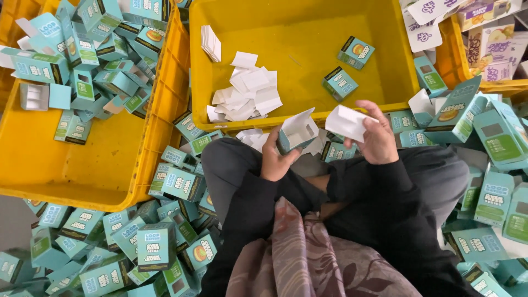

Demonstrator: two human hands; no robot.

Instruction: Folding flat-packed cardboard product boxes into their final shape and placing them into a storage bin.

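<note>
A: Hand status?
B: Left hand (276, 159) is closed around an open teal carton (296, 133), flap up, above the lap. Right hand (377, 135) pinches a folded white insert (346, 122) just beside the carton.
A: Beyond them?
B: A yellow crate (385, 88) holding loose white inserts (247, 91) and two closed teal boxes (347, 69).

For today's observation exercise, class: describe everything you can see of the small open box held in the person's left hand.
The small box is teal cardboard with a white inside. Its top is open, with a white flap standing up and the hollow facing the camera. It is tilted, held from below by the fingers of the left hand, above the person's lap and just in front of the rim of the yellow crate. It does not touch the folded white card in the right hand.
</note>
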